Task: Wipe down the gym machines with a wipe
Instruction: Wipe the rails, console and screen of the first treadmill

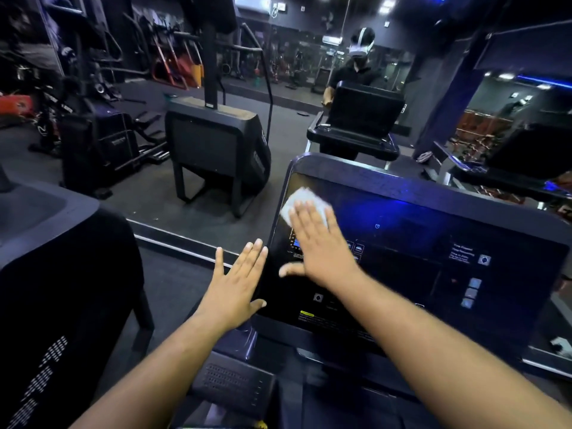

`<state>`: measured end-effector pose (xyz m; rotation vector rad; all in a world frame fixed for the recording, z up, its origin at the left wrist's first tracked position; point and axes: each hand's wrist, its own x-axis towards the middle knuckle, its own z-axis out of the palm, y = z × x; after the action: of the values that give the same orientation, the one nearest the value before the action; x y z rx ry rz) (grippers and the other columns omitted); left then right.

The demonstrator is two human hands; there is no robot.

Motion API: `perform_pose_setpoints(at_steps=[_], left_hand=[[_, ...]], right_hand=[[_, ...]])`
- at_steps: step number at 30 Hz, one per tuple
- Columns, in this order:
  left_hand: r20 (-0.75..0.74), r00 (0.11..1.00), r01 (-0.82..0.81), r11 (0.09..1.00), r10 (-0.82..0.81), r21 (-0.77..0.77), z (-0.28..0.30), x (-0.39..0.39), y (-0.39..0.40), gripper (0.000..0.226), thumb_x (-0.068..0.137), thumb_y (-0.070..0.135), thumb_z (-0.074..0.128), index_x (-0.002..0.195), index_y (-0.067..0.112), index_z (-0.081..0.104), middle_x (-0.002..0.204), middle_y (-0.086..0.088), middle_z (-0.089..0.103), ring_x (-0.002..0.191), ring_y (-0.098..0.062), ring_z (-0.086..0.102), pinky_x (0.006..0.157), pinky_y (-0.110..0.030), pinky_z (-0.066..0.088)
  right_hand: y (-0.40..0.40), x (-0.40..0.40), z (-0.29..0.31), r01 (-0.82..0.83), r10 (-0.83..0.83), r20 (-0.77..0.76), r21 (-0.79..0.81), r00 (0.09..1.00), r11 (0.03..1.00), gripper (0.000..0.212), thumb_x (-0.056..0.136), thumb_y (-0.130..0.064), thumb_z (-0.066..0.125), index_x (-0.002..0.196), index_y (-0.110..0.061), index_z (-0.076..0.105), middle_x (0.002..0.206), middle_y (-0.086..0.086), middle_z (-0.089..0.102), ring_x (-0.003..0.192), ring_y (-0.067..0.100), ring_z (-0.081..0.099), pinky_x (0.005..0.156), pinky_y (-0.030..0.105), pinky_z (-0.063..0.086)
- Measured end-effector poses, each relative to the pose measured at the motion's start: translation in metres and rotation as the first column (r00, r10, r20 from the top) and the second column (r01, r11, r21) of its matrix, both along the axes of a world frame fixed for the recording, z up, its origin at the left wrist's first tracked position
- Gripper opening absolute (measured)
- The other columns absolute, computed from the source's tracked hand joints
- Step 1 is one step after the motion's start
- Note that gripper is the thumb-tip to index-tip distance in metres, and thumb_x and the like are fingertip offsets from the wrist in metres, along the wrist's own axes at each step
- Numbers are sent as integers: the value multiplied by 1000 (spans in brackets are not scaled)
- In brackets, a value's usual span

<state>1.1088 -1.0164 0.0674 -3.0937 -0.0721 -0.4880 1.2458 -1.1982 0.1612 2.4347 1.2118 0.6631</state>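
Both hands are flat and spread. Right hand (315,243) lies palm down with its fingers straight, pressing a pale folded wipe (298,202) against the dark glossy console screen (411,243) of the gym machine; the wipe pokes out past the fingertips toward the screen's upper left corner, and the thumb sticks out sideways lower down. Left hand (240,281) is open too, fingers straight and close together, its thumb resting on the console's left edge while the fingers reach up alongside that edge; it holds nothing. To the right of the right hand the screen shows small lit icons and faint text, with a blue glow across its top. Below both forearms sits the machine's lower panel with a dotted grille (229,379). Beyond the fingertips a wall mirror (278,97) reflects a person wearing a headset behind a console, along with other dark machines. Left of the left hand stands another black machine (62,258).
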Motion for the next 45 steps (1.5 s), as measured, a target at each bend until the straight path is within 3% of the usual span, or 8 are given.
perform_pose_setpoints(at_steps=[7,13,17,26,30,35,41,45], left_hand=[[-5,1000,-7,1000,7,8,-2,-3,9,125,77,64,74,163,14,-2,171,-3,-12,156,-14,-12,119,-71,6],[-19,999,35,999,-36,-16,24,8,-14,108,92,66,52,160,17,-16,166,1,-27,153,-13,-25,120,-66,-11],[-9,999,39,999,-39,-12,18,6,-17,109,92,67,53,160,17,-15,166,0,-27,153,-13,-25,120,-66,-10],[66,997,39,999,-41,24,-3,2,-2,119,76,56,80,163,17,10,172,-5,0,156,-14,-3,118,-73,11],[63,997,35,999,-37,26,-5,3,-7,117,80,55,77,163,15,5,172,-4,-7,156,-14,-6,118,-72,10],[61,998,20,1000,-21,7,-8,1,-10,112,85,50,73,163,18,0,171,-2,-10,157,-16,-2,118,-73,7],[54,997,-53,998,51,46,-16,-10,1,102,85,49,73,163,25,12,172,-7,-2,158,-21,5,114,-78,2],[61,994,-89,995,86,36,-20,-16,10,101,88,45,71,162,23,6,171,-5,-7,158,-21,2,113,-79,4]], right_hand=[[-47,-28,-70,-211,189,-97,-363,977,908,128,66,-98,18,160,-12,18,167,5,17,155,23,12,122,57,6],[-38,32,52,59,-54,89,-62,995,996,123,69,-96,9,161,-14,13,168,7,17,155,24,15,118,60,-17],[-45,23,30,151,-158,43,140,986,979,129,70,-96,12,160,-4,3,167,15,-8,155,32,-4,121,65,-2],[-82,-27,-69,-110,89,-81,-312,993,944,127,65,-98,15,161,-15,17,168,3,13,155,22,12,120,63,6],[-76,14,15,63,-62,15,-83,998,995,122,68,-95,16,159,-13,20,164,7,28,151,23,28,118,65,-13],[-66,8,7,188,-188,-10,148,982,971,131,68,-97,16,160,-5,1,166,14,-9,156,31,-4,119,65,-10],[-57,-78,-135,-56,7,-248,-195,969,979,135,62,-101,29,159,-6,22,166,15,6,155,35,-6,119,66,-7],[-44,-71,-119,-149,78,-217,-332,973,931,128,64,-99,20,160,-14,16,166,3,8,155,21,12,121,63,-7]])
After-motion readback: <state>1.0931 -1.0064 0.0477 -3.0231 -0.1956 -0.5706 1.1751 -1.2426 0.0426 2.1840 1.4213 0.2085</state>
